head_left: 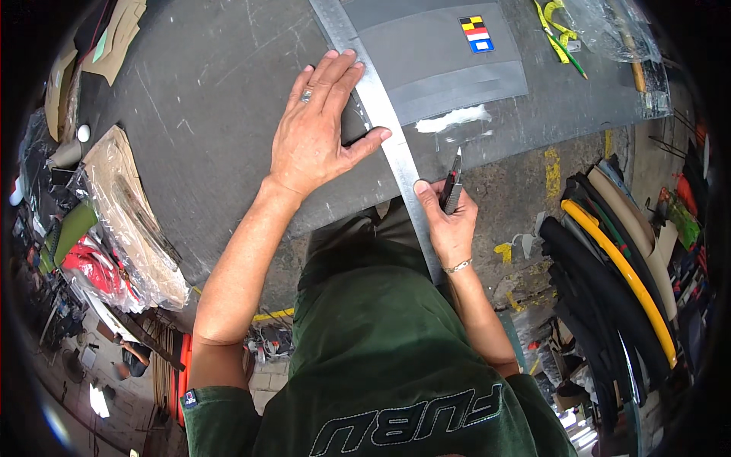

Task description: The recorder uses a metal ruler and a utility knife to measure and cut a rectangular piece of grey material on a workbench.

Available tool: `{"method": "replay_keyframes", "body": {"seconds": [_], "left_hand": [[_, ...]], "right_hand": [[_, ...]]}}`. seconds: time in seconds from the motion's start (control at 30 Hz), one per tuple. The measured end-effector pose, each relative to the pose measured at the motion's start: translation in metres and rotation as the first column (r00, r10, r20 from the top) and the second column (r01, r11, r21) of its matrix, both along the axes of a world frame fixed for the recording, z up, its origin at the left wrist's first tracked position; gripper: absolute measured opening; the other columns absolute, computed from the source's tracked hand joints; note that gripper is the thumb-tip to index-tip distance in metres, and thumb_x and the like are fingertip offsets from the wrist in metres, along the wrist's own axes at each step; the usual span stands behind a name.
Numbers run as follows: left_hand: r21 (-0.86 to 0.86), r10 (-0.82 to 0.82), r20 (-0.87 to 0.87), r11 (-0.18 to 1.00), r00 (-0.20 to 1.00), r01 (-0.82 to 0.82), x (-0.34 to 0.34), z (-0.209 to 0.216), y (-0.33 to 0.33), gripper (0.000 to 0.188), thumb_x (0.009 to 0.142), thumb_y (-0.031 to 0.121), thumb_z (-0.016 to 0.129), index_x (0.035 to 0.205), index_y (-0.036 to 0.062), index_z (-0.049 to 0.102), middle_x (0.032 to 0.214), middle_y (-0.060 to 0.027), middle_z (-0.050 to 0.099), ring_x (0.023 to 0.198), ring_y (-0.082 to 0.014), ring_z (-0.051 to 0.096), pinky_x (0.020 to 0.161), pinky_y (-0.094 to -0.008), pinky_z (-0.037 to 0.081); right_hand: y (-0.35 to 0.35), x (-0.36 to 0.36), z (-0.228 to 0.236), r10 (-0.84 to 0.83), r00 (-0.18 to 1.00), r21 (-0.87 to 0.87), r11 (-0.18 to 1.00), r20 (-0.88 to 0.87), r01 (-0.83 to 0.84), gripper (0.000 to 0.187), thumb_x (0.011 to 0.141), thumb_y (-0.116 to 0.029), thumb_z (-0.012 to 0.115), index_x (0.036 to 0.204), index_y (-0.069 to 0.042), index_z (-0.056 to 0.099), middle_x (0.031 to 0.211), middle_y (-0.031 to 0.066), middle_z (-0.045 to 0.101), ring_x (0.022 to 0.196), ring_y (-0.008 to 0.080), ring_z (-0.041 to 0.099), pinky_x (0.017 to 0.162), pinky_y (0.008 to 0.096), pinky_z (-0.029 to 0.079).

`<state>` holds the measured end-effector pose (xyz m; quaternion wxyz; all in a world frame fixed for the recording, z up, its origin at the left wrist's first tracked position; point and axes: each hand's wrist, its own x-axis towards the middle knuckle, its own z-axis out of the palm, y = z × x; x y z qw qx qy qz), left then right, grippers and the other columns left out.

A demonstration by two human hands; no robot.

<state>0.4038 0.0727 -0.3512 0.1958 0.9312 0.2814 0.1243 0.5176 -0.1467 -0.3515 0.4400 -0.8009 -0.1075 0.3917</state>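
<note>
A long metal straightedge (390, 126) runs from the far side of the dark table (205, 114) past its near edge toward my body. My left hand (308, 145) lies flat, fingertips and thumb pressing on the straightedge. Close to its right side, my right hand (452, 232) grips a utility knife (452, 186), blade pointing away from me; the thumb is near the straightedge. A flat grey fabric piece (419, 53) lies along the straightedge's right side and bears a small colourful patch (477, 35). Just nearer than the fabric is a white smear (455, 119) on the table.
At the far right are a yellow tape measure (562, 34), a green pencil (576, 66) and clear plastic sheeting (609, 30). Dark material rolls and a yellow one (628, 270) stand beyond the table's right. Plastic-wrapped brown sheets (126, 190) lie left. Another person (135, 358) is at lower left.
</note>
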Motion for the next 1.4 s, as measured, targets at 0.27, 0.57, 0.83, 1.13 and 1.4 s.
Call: {"method": "replay_keyframes", "body": {"seconds": [0.27,0.57,0.83,1.13,1.4], "left_hand": [[0.001,0.004,0.010,1.000,1.000,-0.004,0.0014,0.0000,-0.0007,0.084,0.084,0.059,0.076,0.145,0.0067,0.052,0.155,-0.0096,0.048,0.148,-0.0289,0.041,0.124,-0.0509,0.030],[-0.028,-0.005,0.017,1.000,1.000,0.005,-0.0001,0.0001,0.0009,0.084,0.083,0.049,0.081,0.149,0.0066,0.049,0.158,-0.0083,0.046,0.150,-0.0280,0.038,0.125,-0.0521,0.027],[-0.024,-0.007,0.022,1.000,1.000,0.007,0.0001,-0.0009,0.0006,0.084,0.083,0.051,0.081,0.148,0.0071,0.050,0.158,-0.0082,0.046,0.150,-0.0279,0.038,0.125,-0.0525,0.027],[-0.021,-0.002,0.022,1.000,1.000,0.002,0.0002,-0.0004,0.0006,0.085,0.082,0.052,0.081,0.148,0.0072,0.051,0.157,-0.0082,0.047,0.150,-0.0280,0.039,0.125,-0.0523,0.027],[-0.001,-0.001,0.006,1.000,1.000,0.001,0.0006,-0.0025,0.0003,0.087,0.082,0.056,0.080,0.149,0.0097,0.050,0.158,-0.0073,0.046,0.150,-0.0263,0.038,0.126,-0.0508,0.026]], "right_hand": [[0.0004,0.0003,0.0019,-0.006,1.000,0.003,1.000,0.002,0.006,0.027,0.093,-0.024,0.082,0.081,-0.004,0.067,0.070,-0.0091,0.054,0.064,0.0019,0.043,0.058,0.0220,0.036],[0.0039,0.0003,0.0038,-0.017,1.000,0.017,1.000,-0.018,0.018,0.027,0.093,-0.023,0.082,0.082,-0.004,0.067,0.070,-0.0088,0.055,0.064,0.0020,0.043,0.058,0.0220,0.036],[0.0026,0.0014,0.0039,-0.008,1.000,0.012,1.000,-0.021,0.008,0.028,0.093,-0.025,0.082,0.082,-0.004,0.067,0.070,-0.0088,0.055,0.064,0.0022,0.043,0.057,0.0221,0.036],[0.0034,0.0044,0.0068,0.019,1.000,-0.007,1.000,-0.008,-0.019,0.028,0.093,-0.024,0.082,0.081,-0.004,0.066,0.069,-0.0087,0.053,0.063,0.0028,0.042,0.057,0.0230,0.035],[0.0020,0.0070,0.0048,0.026,0.999,-0.021,0.999,-0.019,-0.027,0.032,0.092,-0.028,0.081,0.081,-0.003,0.065,0.065,-0.0052,0.052,0.062,0.0058,0.044,0.057,0.0259,0.039]]}}
